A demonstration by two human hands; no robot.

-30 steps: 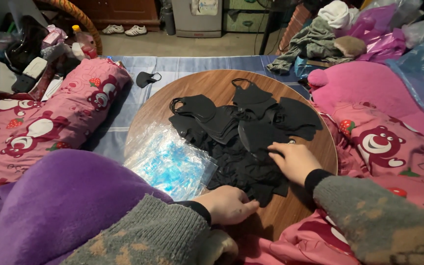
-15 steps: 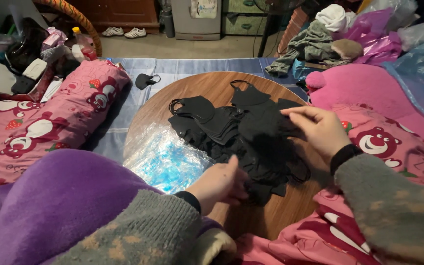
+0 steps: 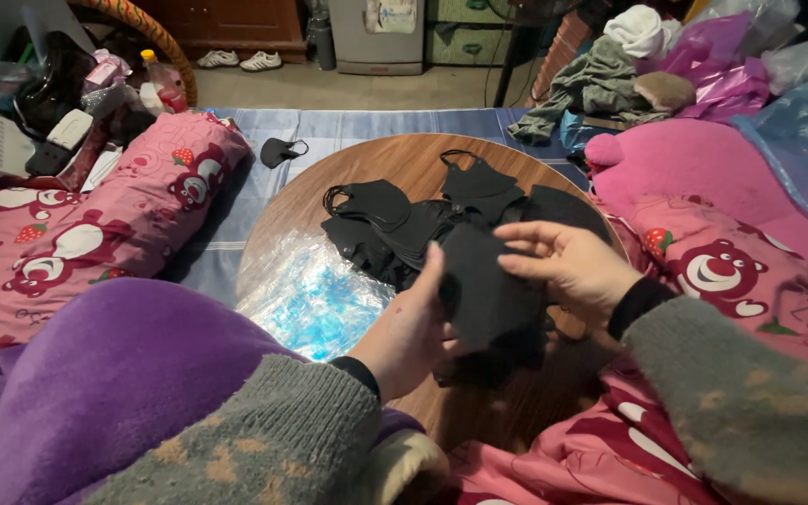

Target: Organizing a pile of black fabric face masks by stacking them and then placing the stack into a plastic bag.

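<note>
A black face mask (image 3: 484,292) is held flat above a round wooden table (image 3: 395,161), gripped from both sides. My left hand (image 3: 411,327) pinches its left edge, thumb up. My right hand (image 3: 568,265) holds its upper right edge with fingers spread over it. Behind it a pile of black masks (image 3: 423,220) lies on the table's middle. A clear plastic bag with blue contents (image 3: 310,295) lies on the table's left side, next to my left hand.
One black mask (image 3: 281,151) lies alone on the blue cloth beyond the table. Pink printed blankets (image 3: 95,224) flank the table on both sides. A purple blanket (image 3: 114,374) covers my lap at lower left. Clothes and bags (image 3: 628,75) are heaped at the far right.
Both hands rose from the table's near edge and the pile. They now hold one black mask up between them, closer to me.
</note>
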